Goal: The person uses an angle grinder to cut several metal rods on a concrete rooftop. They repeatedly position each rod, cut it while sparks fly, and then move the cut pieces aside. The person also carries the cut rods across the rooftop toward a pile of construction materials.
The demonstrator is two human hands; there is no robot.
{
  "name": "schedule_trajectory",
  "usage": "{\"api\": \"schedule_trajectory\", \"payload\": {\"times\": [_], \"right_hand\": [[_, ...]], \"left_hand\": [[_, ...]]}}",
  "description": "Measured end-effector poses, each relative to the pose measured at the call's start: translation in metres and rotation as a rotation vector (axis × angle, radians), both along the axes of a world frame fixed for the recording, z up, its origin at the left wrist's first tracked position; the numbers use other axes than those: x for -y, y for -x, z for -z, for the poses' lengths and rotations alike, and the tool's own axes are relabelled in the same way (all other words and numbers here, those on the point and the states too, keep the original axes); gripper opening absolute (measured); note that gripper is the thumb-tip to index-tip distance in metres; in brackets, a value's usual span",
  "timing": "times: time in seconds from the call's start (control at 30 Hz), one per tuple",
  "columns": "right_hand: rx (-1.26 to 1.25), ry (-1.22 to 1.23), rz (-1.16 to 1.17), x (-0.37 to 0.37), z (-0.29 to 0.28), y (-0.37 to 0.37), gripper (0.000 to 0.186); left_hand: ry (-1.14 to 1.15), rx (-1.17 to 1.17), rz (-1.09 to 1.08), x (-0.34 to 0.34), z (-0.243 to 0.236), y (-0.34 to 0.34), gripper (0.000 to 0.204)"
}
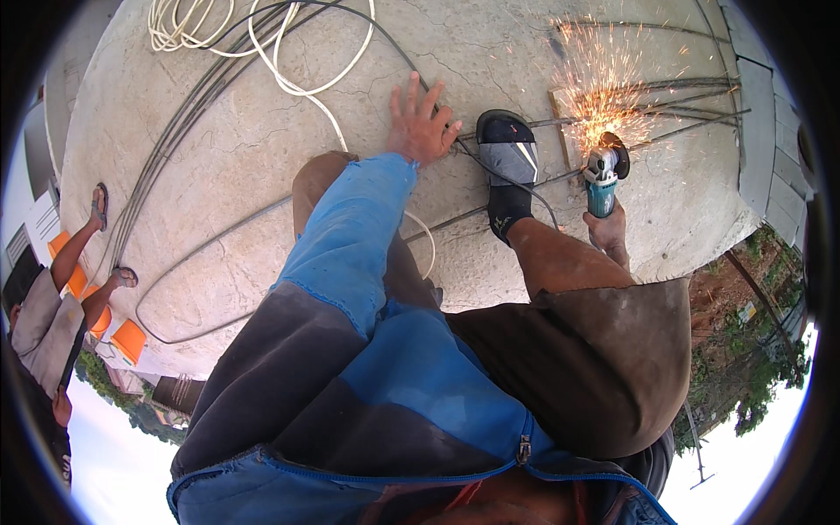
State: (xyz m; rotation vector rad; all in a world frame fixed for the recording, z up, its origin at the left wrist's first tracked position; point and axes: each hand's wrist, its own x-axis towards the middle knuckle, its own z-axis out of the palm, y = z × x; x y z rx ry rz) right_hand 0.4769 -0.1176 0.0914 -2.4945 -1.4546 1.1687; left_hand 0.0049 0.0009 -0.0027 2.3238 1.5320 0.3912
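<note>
My right hand (610,232) is wrapped round the teal body of an angle grinder (602,191). Its dark disc (618,156) is at the steel rods (551,122), and bright orange sparks (599,96) spray away from it; the exact contact point is lost in the glare. My left hand (423,124) lies with fingers spread on the concrete, close to a black cable (398,51) and the end of a rod. Between the two hands, my sandalled foot (507,162) rests across the rods.
Long thin rods (175,131) curve along the left of the concrete floor (236,166). A white cable coil (188,31) lies at the far left. A wooden strip (560,131) sits under the rods by the sparks. Another person (52,324) and orange blocks (129,339) are at the left edge.
</note>
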Motion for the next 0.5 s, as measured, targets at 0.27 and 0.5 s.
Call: {"api": "schedule_trajectory", "payload": {"times": [0.27, 0.5], "right_hand": [[0.051, -0.280, 0.195, 0.020, 0.001, 0.013, 0.051], [0.093, -0.441, 0.308, -0.011, -0.065, -0.010, 0.041]], "left_hand": [[-0.016, 0.013, 0.007, -0.002, -0.004, -0.004, 0.035], [-0.005, -0.021, -0.018, -0.003, -0.004, -0.003, 0.035]]}}
